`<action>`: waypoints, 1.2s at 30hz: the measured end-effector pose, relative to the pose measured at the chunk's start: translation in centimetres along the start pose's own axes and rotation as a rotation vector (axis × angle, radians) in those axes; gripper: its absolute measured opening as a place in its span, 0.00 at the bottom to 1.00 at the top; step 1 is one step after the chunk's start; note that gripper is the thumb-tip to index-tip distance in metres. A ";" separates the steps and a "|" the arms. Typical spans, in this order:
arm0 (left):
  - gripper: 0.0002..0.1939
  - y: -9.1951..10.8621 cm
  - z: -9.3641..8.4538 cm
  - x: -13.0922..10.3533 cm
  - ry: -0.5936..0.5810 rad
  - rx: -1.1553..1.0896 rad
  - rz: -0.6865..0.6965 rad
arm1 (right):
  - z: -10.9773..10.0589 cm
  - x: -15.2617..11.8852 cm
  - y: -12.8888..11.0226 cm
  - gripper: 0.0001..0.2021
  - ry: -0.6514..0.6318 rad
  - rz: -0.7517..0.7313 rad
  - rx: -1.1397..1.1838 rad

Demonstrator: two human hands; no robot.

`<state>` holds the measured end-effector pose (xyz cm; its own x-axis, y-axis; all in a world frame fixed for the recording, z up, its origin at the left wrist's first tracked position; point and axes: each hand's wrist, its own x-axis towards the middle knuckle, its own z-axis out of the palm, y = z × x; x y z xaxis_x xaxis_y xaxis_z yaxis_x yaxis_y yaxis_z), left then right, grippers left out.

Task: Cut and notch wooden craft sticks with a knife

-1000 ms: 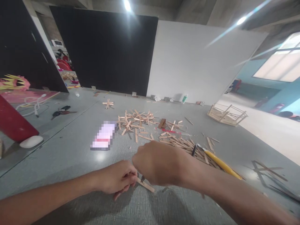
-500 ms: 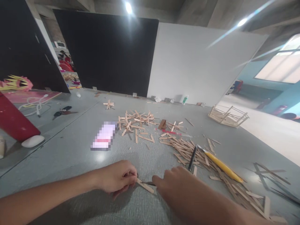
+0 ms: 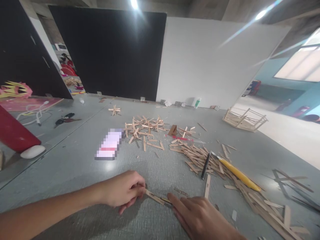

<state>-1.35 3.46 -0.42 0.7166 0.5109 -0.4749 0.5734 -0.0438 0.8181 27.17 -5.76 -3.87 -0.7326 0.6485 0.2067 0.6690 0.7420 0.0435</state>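
Observation:
My left hand [image 3: 127, 190] pinches one end of a narrow wooden stick [image 3: 153, 196], which slants down to the right just above the grey table. At the stick's other end, my right hand [image 3: 193, 211] has its fingers closed around a thin tool [image 3: 166, 200], only whose tip shows. The tool's tip touches or nearly touches the stick. A heap of flat wooden sticks [image 3: 197, 156] lies beyond my right hand, with a yellow-handled tool [image 3: 240, 175] and a black pen-like tool [image 3: 205, 166] on it.
Joined stick pieces [image 3: 145, 126] lie mid-table beside a blurred phone [image 3: 110, 145]. A stick frame [image 3: 245, 120] stands at the right edge. On the left are a red cylinder [image 3: 18, 133], a white mouse [image 3: 33, 151] and a cable [image 3: 37, 113]. Black and white panels stand behind.
My right hand has turned and moved slightly right and down, uncovering a stick and small scraps beside it. My left hand still holds its stick. The view has shifted slightly.

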 end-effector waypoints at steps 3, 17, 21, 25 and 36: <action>0.19 0.1 0.0 0.0 -0.011 0.004 -0.015 | 0.2 -0.2 0.0 0.17 0.008 0.002 0.016; 0.18 0.3 0.1 -0.1 -0.002 0.009 -0.009 | -0.4 -0.2 -0.5 0.29 0.012 -0.001 -0.021; 0.17 0.3 0.0 -0.1 -0.007 -0.003 -0.017 | -0.9 -0.1 -0.6 0.31 -0.046 0.033 -0.022; 0.18 0.3 -0.1 0.0 -0.011 -0.002 -0.037 | -1.7 0.0 -0.3 0.30 -0.088 0.080 0.060; 0.39 1.1 2.2 -0.8 0.424 -0.245 0.045 | -3.1 2.4 -1.8 0.23 0.172 0.469 0.520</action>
<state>-0.45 1.11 0.14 0.4843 0.8201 -0.3046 0.3985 0.1032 0.9114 24.59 -6.03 -0.42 -0.3240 0.9144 0.2426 0.7310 0.4047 -0.5494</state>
